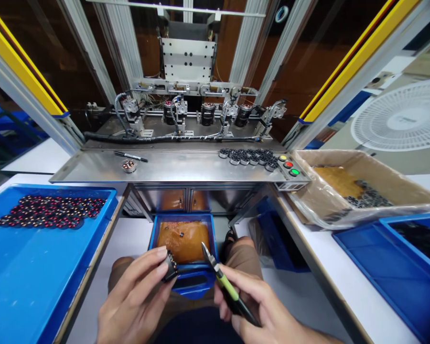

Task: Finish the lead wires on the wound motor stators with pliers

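Note:
Between the thumb and fingers of my left hand (138, 289) is a small black round motor stator (170, 267) with copper-coloured points on its face. My right hand (256, 296) is wrapped round the green-and-black handles of a pair of cutting pliers (229, 286). The metal jaws point up and left, apart from the stator. Below and beyond both hands sits a blue bin (184, 218) lined with brownish film, with a small dark piece lying on it.
On the left, a blue tray (32, 267) bears many stators. A steel ledge (179, 167) carries a marker pen (131, 156), one wound part (129, 166) and black rings (251, 156). Coloured buttons (288, 165), a lined carton (326, 191) and a fan (401, 114) are at right.

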Motion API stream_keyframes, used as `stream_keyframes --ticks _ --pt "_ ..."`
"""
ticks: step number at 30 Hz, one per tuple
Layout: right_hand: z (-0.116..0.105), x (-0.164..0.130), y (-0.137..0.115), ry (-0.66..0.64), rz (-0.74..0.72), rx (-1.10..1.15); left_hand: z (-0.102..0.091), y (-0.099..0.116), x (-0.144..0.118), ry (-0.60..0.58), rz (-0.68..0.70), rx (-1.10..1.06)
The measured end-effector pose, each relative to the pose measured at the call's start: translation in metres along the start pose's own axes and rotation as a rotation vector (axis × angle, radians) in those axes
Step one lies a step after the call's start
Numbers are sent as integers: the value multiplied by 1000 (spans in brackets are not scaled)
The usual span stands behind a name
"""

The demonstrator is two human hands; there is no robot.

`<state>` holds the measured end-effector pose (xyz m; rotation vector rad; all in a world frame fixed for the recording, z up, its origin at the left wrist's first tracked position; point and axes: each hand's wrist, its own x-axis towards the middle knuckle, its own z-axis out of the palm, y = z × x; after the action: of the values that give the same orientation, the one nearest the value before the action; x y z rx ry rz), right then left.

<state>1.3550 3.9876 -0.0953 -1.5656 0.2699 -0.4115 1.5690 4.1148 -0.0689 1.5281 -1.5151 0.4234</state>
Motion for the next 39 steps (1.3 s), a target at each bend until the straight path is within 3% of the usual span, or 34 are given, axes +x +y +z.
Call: stream_keyframes --ticks 7,9,11,13,15,17,20,24,32,39 --pt "3 -4 5 26 17 61 0 0 -3 29 15 28" --pt "3 -5 7 26 32 76 0 -5 -11 42 -70 -39" --pt "2 -6 10 30 62 98 1 -11 -18 84 -313 -286" --pt "0 -8 12 40 108 134 2 -15 -19 139 -626 -695" --pt "-3 -11 14 43 168 162 3 -18 -16 180 -850 -1087" --pt "-6 -13 16 43 213 187 3 -21 -14 209 -939 -1331" --pt "-9 -15 19 20 226 231 4 -24 -16 213 -965 -1499" --pt "-9 -14 23 -12 207 254 3 -26 -22 179 -948 -1583" --pt "-4 -12 24 4 198 242 1 -26 -26 157 -917 -1510" --pt "-2 -8 27 -16 180 142 -1 -21 -24 214 -1082 -1436"
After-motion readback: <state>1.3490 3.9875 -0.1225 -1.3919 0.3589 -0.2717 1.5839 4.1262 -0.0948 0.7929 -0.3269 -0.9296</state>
